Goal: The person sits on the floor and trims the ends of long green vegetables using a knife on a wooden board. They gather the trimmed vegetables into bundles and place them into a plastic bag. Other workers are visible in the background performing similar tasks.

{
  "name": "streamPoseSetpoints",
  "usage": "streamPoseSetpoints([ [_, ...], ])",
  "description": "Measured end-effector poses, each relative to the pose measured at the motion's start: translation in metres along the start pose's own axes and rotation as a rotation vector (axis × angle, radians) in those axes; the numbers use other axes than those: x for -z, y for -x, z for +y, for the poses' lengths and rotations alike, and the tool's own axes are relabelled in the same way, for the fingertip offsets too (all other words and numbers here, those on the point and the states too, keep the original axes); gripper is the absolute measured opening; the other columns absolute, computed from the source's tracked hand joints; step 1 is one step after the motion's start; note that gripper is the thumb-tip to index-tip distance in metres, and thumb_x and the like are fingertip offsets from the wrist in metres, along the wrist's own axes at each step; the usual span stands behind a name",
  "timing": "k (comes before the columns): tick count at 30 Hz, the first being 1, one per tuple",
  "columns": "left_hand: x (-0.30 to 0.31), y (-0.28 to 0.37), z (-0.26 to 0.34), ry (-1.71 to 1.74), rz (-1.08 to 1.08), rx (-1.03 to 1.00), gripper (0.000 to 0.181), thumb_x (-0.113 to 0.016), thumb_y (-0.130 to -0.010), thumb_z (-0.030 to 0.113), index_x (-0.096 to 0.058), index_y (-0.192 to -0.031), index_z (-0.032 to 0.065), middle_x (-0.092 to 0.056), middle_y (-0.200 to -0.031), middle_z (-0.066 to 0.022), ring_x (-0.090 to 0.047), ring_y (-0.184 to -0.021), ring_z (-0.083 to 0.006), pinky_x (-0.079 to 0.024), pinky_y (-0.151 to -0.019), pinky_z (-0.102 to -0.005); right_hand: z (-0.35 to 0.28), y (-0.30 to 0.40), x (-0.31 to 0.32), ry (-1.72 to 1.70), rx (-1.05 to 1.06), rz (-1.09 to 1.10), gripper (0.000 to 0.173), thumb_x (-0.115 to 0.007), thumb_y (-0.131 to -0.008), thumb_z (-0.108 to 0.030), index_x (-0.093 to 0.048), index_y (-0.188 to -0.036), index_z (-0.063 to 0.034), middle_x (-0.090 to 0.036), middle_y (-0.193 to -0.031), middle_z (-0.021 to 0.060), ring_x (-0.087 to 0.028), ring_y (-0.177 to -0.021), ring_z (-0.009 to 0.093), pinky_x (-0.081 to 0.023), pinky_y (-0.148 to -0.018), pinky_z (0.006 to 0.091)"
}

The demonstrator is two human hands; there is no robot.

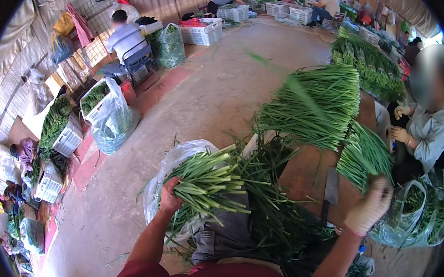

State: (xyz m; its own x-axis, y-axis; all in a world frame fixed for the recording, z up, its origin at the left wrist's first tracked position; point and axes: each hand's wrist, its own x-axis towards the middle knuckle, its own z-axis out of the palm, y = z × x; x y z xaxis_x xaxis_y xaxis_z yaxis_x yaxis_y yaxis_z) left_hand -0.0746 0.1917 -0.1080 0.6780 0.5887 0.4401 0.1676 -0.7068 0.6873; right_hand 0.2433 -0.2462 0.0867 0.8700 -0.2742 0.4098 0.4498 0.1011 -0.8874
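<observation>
My left hand (171, 195) grips a thick bunch of garlic chives (214, 185), pale cut ends towards the right, above my lap. My right hand (369, 202), in a light glove and blurred by motion, is raised at the near edge of a smaller chive pile (367, 155). A blurred green streak (305, 96), like a loose leaf, slants across the large chive stack (312, 107); whether my right hand holds it is unclear. A cleaver (331, 191) lies on the wooden board (304, 171) between my hands.
Loose leaves (278, 218) heap over my lap beside a clear plastic bag (159, 172). At right sits a gloved co-worker (424, 132) behind a filled bag (413, 214). Across the floor are white crates (201, 32), a tied bag (112, 121) and another seated person (129, 43).
</observation>
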Motion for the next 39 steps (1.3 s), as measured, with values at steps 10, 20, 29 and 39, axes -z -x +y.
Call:
streamPoseSetpoints([
  [10, -0.001, -0.017, 0.047, -0.190, -0.016, -0.273, 0.044, -0.081, -0.065, 0.005, -0.063, -0.105, 0.0051, -0.067, -0.086, -0.0133, -0.065, -0.082, -0.0367, -0.053, -0.076, -0.0420, -0.024, 0.122, -0.084, 0.230, 0.424, -0.969, 0.031, -0.080, -0.073, -0.012, -0.070, -0.101, -0.0101, -0.062, -0.108, 0.0099, -0.059, -0.105, 0.033, -0.049, -0.090, 0.0439],
  [20, -0.016, -0.009, 0.056, -0.131, -0.131, -0.255, 0.037, -0.078, -0.065, 0.008, -0.067, -0.101, 0.0061, -0.067, -0.087, -0.0132, -0.064, -0.083, -0.0368, -0.049, -0.078, -0.0430, 0.004, 0.128, -0.082, 0.318, 0.586, -0.844, 0.022, -0.076, -0.075, -0.012, -0.065, -0.094, -0.0113, -0.060, -0.103, 0.0083, -0.057, -0.105, 0.033, -0.047, -0.087, 0.0461],
  [29, -0.009, 0.004, 0.044, -0.179, -0.115, -0.234, 0.042, -0.080, -0.062, 0.012, -0.066, -0.101, 0.0060, -0.068, -0.090, -0.0134, -0.064, -0.086, -0.0372, -0.049, -0.080, -0.0445, 0.020, 0.009, -0.018, -0.136, -0.126, 0.082, 0.018, -0.061, -0.099, -0.019, -0.063, -0.102, -0.0015, -0.065, -0.097, 0.0049, -0.058, -0.088, 0.018, -0.049, -0.083, 0.0326],
  [39, 0.002, -0.011, 0.078, -0.416, -0.033, -0.339, 0.041, -0.077, -0.061, 0.016, -0.067, -0.100, 0.0075, -0.066, -0.090, -0.0100, -0.061, -0.085, -0.0333, -0.045, -0.080, -0.0443, 0.016, 0.154, -0.059, 0.166, -0.391, -0.950, 0.026, -0.079, -0.078, -0.018, -0.072, -0.092, 0.0030, -0.063, -0.106, 0.0125, -0.064, -0.093, 0.023, -0.052, -0.081, 0.0356],
])
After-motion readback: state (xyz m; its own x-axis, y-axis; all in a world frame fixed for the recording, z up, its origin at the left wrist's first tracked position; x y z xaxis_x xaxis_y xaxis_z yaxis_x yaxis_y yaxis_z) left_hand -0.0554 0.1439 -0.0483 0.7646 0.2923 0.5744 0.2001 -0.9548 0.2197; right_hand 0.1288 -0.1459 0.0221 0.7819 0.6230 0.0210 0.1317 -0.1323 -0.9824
